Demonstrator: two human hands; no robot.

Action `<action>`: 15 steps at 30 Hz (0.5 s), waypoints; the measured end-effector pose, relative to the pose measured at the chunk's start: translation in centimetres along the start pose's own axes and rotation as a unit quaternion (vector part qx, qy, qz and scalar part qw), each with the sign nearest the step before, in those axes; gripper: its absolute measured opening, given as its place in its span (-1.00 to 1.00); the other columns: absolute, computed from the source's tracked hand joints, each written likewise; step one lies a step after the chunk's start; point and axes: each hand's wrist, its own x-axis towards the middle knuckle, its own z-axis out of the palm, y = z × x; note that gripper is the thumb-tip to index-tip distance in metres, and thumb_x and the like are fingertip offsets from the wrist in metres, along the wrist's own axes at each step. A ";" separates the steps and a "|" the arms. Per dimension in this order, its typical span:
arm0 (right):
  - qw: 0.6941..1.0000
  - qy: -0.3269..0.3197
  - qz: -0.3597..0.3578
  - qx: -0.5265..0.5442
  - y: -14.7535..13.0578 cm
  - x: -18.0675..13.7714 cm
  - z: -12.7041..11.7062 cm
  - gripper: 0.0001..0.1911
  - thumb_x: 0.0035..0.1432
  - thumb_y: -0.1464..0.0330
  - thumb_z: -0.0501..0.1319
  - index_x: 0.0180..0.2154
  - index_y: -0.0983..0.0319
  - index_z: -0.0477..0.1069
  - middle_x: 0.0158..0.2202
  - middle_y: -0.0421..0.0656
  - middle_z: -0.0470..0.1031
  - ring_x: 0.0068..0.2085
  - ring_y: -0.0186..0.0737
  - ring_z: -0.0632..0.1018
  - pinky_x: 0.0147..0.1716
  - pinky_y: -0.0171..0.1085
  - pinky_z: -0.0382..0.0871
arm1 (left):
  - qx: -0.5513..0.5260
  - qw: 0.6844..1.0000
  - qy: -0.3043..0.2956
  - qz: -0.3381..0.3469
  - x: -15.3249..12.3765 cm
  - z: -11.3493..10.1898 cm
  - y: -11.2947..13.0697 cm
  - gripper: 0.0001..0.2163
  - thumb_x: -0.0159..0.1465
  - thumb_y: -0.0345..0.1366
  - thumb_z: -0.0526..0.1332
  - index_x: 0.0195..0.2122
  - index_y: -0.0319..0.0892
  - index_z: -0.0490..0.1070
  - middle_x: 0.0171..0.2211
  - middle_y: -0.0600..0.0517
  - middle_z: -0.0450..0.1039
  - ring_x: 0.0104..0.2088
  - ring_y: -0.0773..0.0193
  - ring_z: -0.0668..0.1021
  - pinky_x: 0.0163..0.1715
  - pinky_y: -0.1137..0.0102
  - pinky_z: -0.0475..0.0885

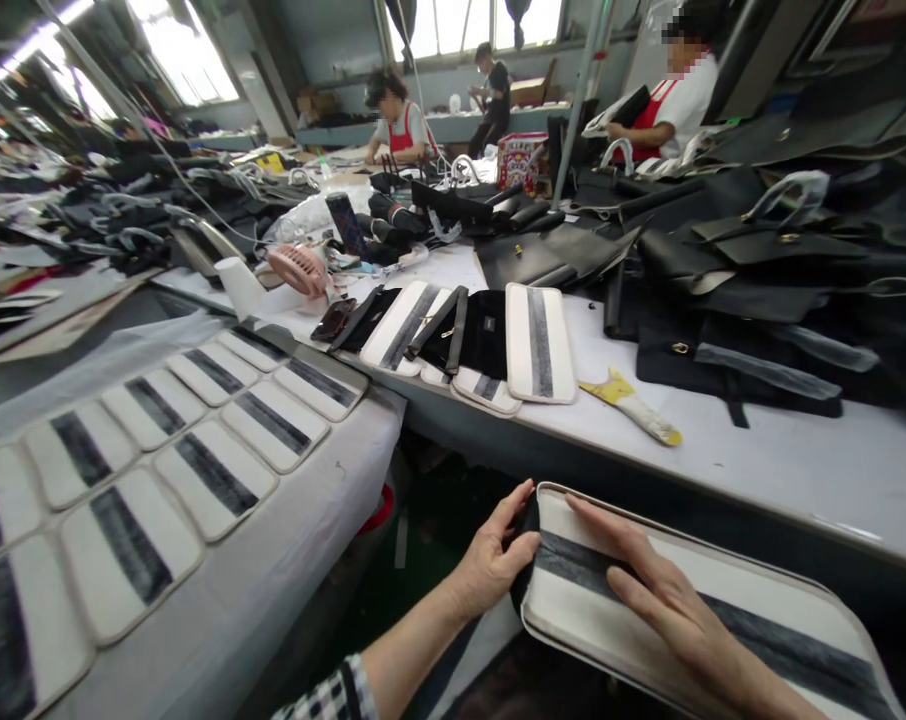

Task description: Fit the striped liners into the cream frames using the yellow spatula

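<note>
A white rectangular panel (768, 580) with rounded corners and a dark band along its length lies in front of me at the lower right. It looks like a bag piece, with black material (526, 560) at its left end. My left hand (490, 555) grips that end, thumb on the edge and fingers along the black material. Across the panel's face rests my right hand (655, 590), its fingers stretched out and nearly flat. What lies under the panel is mostly hidden.
Similar banded panels (205, 480) cover the table at left. On the bench ahead are more panels (541, 345), a yellow-and-white glove-like item (633, 405), a pink fan (299, 270) and black bags (753, 350). Several people work beyond. A dark gap separates the tables.
</note>
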 end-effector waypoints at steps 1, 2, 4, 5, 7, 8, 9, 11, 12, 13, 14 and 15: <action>0.998 0.009 0.009 0.067 0.2 0.1 -0.1 -0.46 0.32 0.20 0.09 0.29 0.01 0.14 0.34 -0.11 0.15 0.33 0.05 0.19 0.29 0.15 0.07 | 0.020 1.000 -0.004 0.004 0.0 -0.1 0.0 -0.44 0.33 -0.20 0.17 0.34 0.02 0.08 0.32 -0.03 0.17 0.30 0.06 0.24 0.25 0.18 0.22; 0.990 0.029 0.015 0.140 0.4 0.3 -0.3 -0.47 0.30 0.20 0.11 0.27 0.04 0.18 0.33 -0.08 0.18 0.32 0.06 0.21 0.28 0.15 0.08 | 0.049 0.999 -0.006 0.009 0.0 -0.2 0.1 -0.45 0.34 -0.20 0.16 0.34 0.03 0.07 0.34 -0.03 0.12 0.31 0.07 0.21 0.26 0.17 0.20; 0.951 0.107 0.019 0.289 1.0 0.7 -0.6 -0.54 0.29 0.21 0.10 0.19 0.13 0.30 0.27 -0.03 0.29 0.29 0.06 0.28 0.26 0.15 0.15 | 0.139 0.990 -0.013 0.029 0.1 -0.4 0.5 -0.48 0.35 -0.21 0.13 0.33 0.06 0.09 0.37 -0.02 0.02 0.34 0.07 0.14 0.29 0.13 0.14; 0.921 0.159 0.022 0.354 1.4 0.9 -1.0 -0.58 0.30 0.21 0.06 0.14 0.16 0.36 0.23 -0.01 0.34 0.27 0.05 0.31 0.25 0.16 0.17 | 0.196 0.979 -0.021 0.049 0.3 -0.6 0.9 -0.50 0.35 -0.23 0.12 0.32 0.06 0.12 0.38 -0.02 -0.02 0.35 0.06 0.12 0.31 0.09 0.09; 0.860 0.238 0.043 0.448 1.7 1.0 -2.3 -0.62 0.30 0.22 0.02 0.02 0.21 0.44 0.14 -0.01 0.45 0.22 0.01 0.38 0.26 0.13 0.17 | 0.313 0.941 -0.064 0.107 0.8 -0.9 1.9 -0.57 0.36 -0.33 0.07 0.25 0.08 0.24 0.36 -0.01 0.00 0.35 0.07 0.11 0.32 0.05 0.05; 0.836 0.260 0.056 0.480 1.7 0.7 -3.2 -0.63 0.30 0.23 0.02 -0.02 0.23 0.47 0.09 -0.01 0.49 0.20 -0.01 0.41 0.26 0.11 0.17 | 0.377 0.910 -0.091 0.147 1.2 -1.0 2.6 -0.58 0.34 -0.40 0.05 0.18 0.11 0.33 0.34 0.02 0.05 0.34 0.06 0.11 0.32 0.02 0.02; 0.820 0.272 0.070 0.499 1.5 0.2 -4.4 -0.65 0.29 0.23 0.04 -0.06 0.23 0.49 0.05 -0.02 0.53 0.16 -0.02 0.45 0.26 0.08 0.20 | 0.438 0.870 -0.122 0.190 1.6 -1.0 3.4 -0.54 0.30 -0.47 0.05 0.12 0.16 0.39 0.31 0.06 0.11 0.34 0.06 0.11 0.32 -0.01 -0.03; 0.804 0.295 0.087 0.509 1.2 -1.5 -7.2 -0.67 0.28 0.21 0.08 -0.08 0.23 0.50 -0.05 -0.03 0.58 0.06 -0.03 0.54 0.17 0.03 0.34 | 0.527 0.787 -0.192 0.256 2.4 -0.6 5.1 -0.44 0.18 -0.57 0.06 0.06 0.22 0.43 0.26 0.13 0.20 0.32 0.04 0.14 0.32 -0.04 -0.11; 0.802 0.314 0.086 0.500 1.2 -2.6 -8.7 -0.67 0.28 0.20 0.11 -0.08 0.23 0.50 -0.10 -0.05 0.59 0.01 -0.04 0.57 0.10 0.01 0.41 | 0.548 0.755 -0.233 0.274 2.7 -0.2 5.9 -0.41 0.12 -0.60 0.07 0.06 0.21 0.42 0.22 0.14 0.27 0.29 0.06 0.19 0.32 0.00 -0.10; 0.801 0.344 0.084 0.482 1.5 -4.0 -10.1 -0.68 0.26 0.18 0.14 -0.08 0.22 0.50 -0.14 -0.07 0.60 -0.05 -0.06 0.60 0.04 -0.03 0.46 | 0.555 0.734 -0.273 0.280 3.1 0.3 6.6 -0.40 0.08 -0.61 0.07 0.06 0.16 0.42 0.17 0.12 0.34 0.24 0.09 0.27 0.31 0.06 -0.02; 0.799 0.383 0.082 0.456 2.0 -5.4 -11.3 -0.69 0.24 0.17 0.18 -0.09 0.21 0.49 -0.19 -0.09 0.61 -0.11 -0.09 0.61 -0.02 -0.07 0.49 | 0.553 0.724 -0.308 0.276 3.5 1.0 7.3 -0.42 0.05 -0.61 0.06 0.02 0.09 0.43 0.09 0.10 0.41 0.16 0.12 0.35 0.26 0.13 0.09; 0.793 0.425 0.084 0.428 2.8 -6.9 -12.1 -0.71 0.21 0.17 0.22 -0.12 0.20 0.49 -0.24 -0.12 0.61 -0.14 -0.12 0.62 -0.05 -0.11 0.50 | 0.549 0.718 -0.334 0.266 3.9 1.8 7.8 -0.48 0.04 -0.61 0.05 -0.05 0.02 0.46 0.00 0.07 0.47 0.06 0.14 0.43 0.17 0.19 0.22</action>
